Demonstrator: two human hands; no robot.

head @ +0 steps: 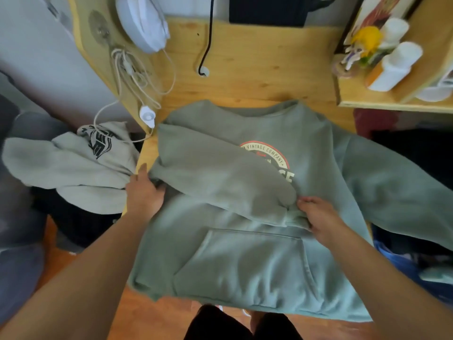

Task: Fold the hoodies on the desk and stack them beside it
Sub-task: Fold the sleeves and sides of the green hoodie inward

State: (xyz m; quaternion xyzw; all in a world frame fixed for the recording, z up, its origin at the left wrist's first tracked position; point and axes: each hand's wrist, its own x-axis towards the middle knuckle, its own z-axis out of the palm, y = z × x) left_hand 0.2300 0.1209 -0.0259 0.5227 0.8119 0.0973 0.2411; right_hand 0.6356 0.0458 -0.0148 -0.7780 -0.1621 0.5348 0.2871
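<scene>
The right hand pinched the cuff of the hoodie; the left hand lay open on the fold. The soft, limp fleece seemed best gripped at seams.

The green hoodie has a round chest print with a red rim; along its arc the words "VINTAGE COMPANY" can be read. Below them, large pale letters are mostly covered by the folded sleeve; they cannot be made out. The grey hoodie bears a black emblem, not legible as text.
</scene>
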